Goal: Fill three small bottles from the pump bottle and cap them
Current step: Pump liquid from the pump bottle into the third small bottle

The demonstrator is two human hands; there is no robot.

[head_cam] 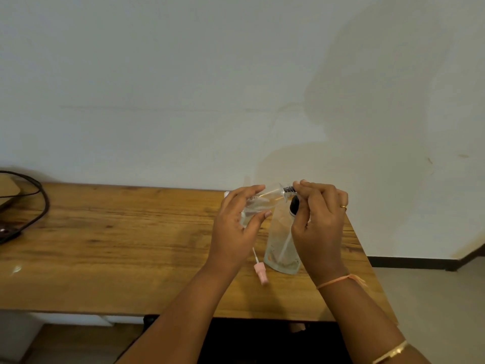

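Note:
My left hand (233, 227) grips a small clear bottle (252, 209), tilted on its side above the wooden table (126, 232). A thin clear tube with a flange and a black end (284, 191) points into the bottle's mouth; the fingertips of my right hand (321, 222) pinch its black end. Below my right hand stands the clear pump bottle (281, 248) with a black head (294, 206) and a dip tube inside. A pink spray cap (261, 272) with its white tube lies on the table near my left wrist. My hands hide any other small bottles.
A dark cable (42, 206) loops over the table's far left end to a black plug (8, 233). A pale wall rises right behind the table. The table's right edge runs just past my right hand, with floor beyond it.

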